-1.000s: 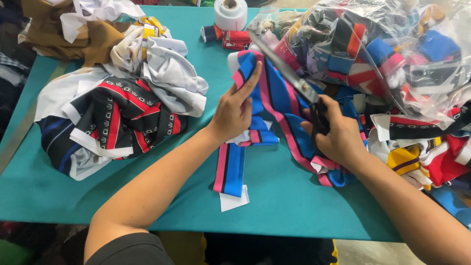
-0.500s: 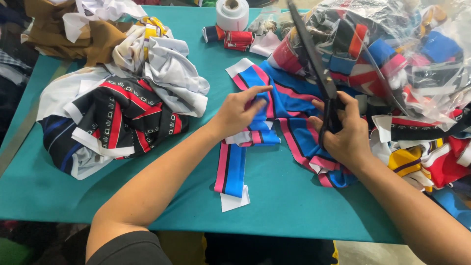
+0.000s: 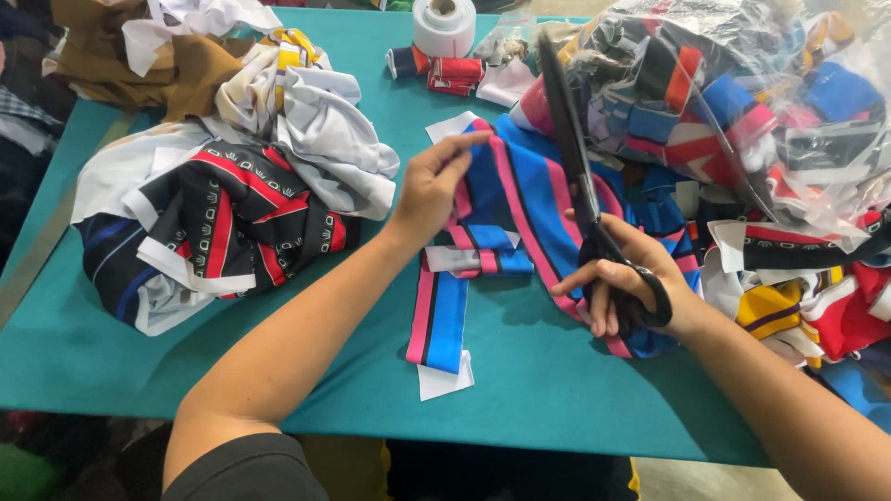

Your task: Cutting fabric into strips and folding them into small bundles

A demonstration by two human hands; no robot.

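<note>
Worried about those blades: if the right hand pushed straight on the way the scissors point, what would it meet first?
Probably the clear plastic bag of fabric scraps: the black scissors in the right hand point up the table along its edge, though depth is unclear.

This is a garment or textile workshop, at a cutting station. A teal desk (image 3: 520, 390) is heaped with fabric offcuts: a pile of black, red and white printed pieces (image 3: 213, 223) left of its middle, brown and white cloth (image 3: 139, 46) at its far left corner, and a clear plastic bag (image 3: 742, 102) stuffed with coloured strips on its right. Near its far edge stand a white tape roll (image 3: 444, 25) and long black shears (image 3: 580, 186) over striped blue-pink bands (image 3: 520, 186).
</note>
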